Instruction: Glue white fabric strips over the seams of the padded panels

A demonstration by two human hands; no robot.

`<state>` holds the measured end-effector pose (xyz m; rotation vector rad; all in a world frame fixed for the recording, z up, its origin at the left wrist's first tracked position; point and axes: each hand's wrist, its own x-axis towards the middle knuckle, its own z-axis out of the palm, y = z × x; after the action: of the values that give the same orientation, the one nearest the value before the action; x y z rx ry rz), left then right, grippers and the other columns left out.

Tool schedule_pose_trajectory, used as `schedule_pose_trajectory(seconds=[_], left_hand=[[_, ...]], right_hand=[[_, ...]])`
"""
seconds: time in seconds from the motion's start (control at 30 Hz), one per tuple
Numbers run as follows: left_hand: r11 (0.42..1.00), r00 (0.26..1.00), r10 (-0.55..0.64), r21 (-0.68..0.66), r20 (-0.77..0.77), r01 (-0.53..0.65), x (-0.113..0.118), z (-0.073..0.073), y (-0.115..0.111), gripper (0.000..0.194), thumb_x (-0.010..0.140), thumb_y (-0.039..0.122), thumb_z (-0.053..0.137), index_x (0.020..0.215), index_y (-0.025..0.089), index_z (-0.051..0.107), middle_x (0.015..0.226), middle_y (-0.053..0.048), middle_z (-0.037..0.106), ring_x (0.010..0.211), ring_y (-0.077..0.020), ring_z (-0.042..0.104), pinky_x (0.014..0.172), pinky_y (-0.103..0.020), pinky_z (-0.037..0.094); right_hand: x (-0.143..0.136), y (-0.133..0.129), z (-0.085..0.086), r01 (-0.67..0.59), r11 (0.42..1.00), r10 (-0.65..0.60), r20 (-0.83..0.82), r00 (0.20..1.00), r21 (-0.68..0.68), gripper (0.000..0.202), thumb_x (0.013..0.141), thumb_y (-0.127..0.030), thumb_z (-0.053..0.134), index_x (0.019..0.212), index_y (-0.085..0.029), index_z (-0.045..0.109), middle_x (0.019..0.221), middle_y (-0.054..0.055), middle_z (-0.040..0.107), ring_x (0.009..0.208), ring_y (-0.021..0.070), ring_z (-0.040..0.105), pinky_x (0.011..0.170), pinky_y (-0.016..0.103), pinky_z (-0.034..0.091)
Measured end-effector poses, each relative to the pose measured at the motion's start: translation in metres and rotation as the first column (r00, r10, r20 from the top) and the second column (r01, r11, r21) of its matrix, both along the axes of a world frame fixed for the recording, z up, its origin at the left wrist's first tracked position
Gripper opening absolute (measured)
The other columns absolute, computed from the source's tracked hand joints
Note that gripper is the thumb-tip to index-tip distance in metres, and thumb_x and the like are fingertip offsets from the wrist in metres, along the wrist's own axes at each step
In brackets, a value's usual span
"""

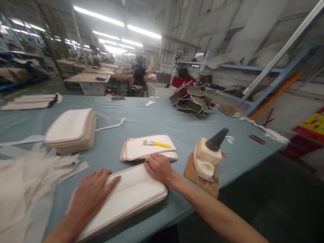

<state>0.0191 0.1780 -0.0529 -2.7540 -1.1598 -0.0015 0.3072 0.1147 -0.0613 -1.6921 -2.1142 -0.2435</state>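
Note:
A stack of white, round-cornered panels (131, 189) with beige edges lies at the table's near side. My left hand (92, 190) rests flat on the top panel's left part, fingers stretched and thumb apart. At the far edge of that same panel, my right hand (160, 167) has its fingers bent together over the rim; the fingertips are partly hidden. Just beyond is a smaller pile of similar panels (136, 148), with a yellow-handled brush (160, 144) lying across it. To the right, a glue-crusted bottle (206, 157) with a black cone nozzle stands on a brown board (190, 168).
A taller panel stack (69, 126) stands at the left, behind loose pale sheets (22, 192). Folded dark pieces (193, 103) are heaped at the back right. A red-handled tool (257, 139) lies near the table's right edge. Another person (138, 72) sits far off.

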Motion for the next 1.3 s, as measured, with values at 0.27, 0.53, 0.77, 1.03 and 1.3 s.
schedule_pose_trajectory(seconds=[0.27, 0.53, 0.77, 1.03, 1.3], left_hand=[[0.999, 0.999, -0.038, 0.001, 0.007, 0.038, -0.004, -0.006, 0.003, 0.057, 0.097, 0.016, 0.031, 0.132, 0.028, 0.074, 0.132, -0.015, 0.07, 0.112, -0.0349, 0.063, 0.095, -0.051, 0.053], [0.998, 0.998, 0.052, -0.046, 0.04, -0.05, 0.006, 0.008, -0.002, 0.048, 0.1, 0.029, 0.034, 0.122, 0.024, 0.076, 0.126, -0.017, 0.071, 0.11, -0.0376, 0.063, 0.094, -0.053, 0.051], [0.969, 0.985, 0.157, -0.203, 0.068, -0.14, 0.023, 0.03, 0.003, 0.046, 0.102, 0.039, 0.033, 0.12, 0.019, 0.071, 0.118, -0.016, 0.073, 0.11, -0.035, 0.066, 0.099, -0.051, 0.048], [0.911, 0.945, 0.267, -0.37, 0.188, -0.184, 0.068, 0.028, 0.045, 0.056, 0.098, 0.057, 0.03, 0.127, 0.019, 0.059, 0.13, -0.012, 0.071, 0.116, -0.0304, 0.068, 0.095, -0.041, 0.05], [0.855, 0.912, 0.36, -0.461, 0.198, -0.237, 0.101, 0.025, 0.067, 0.054, 0.088, 0.066, 0.042, 0.1, 0.02, 0.065, 0.106, -0.015, 0.075, 0.098, -0.0342, 0.069, 0.079, -0.041, 0.047]], right_hand=[[0.06, -0.012, 0.008, 0.343, 0.935, -0.331, -0.121, 0.936, 0.095, 0.017, 0.105, -0.03, 0.058, 0.112, -0.021, 0.07, 0.109, 0.008, 0.077, 0.101, 0.023, 0.067, 0.088, 0.032, 0.047], [0.084, 0.036, 0.018, 0.3, 0.934, -0.315, -0.053, 0.948, -0.194, 0.035, 0.098, -0.038, 0.069, 0.127, -0.018, 0.071, 0.128, 0.013, 0.071, 0.118, 0.0278, 0.06, 0.103, 0.039, 0.044], [0.085, 0.035, 0.006, 0.228, 0.942, -0.268, -0.142, 0.953, -0.248, 0.018, 0.103, -0.032, 0.063, 0.11, -0.018, 0.072, 0.118, 0.01, 0.072, 0.112, 0.0231, 0.059, 0.101, 0.032, 0.042], [0.11, 0.033, 0.007, 0.599, 0.754, -0.657, -0.304, 0.69, -0.272, 0.048, 0.112, -0.052, 0.036, 0.136, -0.016, 0.058, 0.119, 0.014, 0.074, 0.107, 0.0276, 0.068, 0.09, 0.034, 0.044], [0.156, 0.028, -0.003, 0.631, 0.584, -0.808, -0.292, 0.512, -0.511, 0.059, 0.096, -0.071, 0.054, 0.1, -0.018, 0.08, 0.1, 0.017, 0.078, 0.102, 0.0328, 0.073, 0.085, 0.038, 0.05]])
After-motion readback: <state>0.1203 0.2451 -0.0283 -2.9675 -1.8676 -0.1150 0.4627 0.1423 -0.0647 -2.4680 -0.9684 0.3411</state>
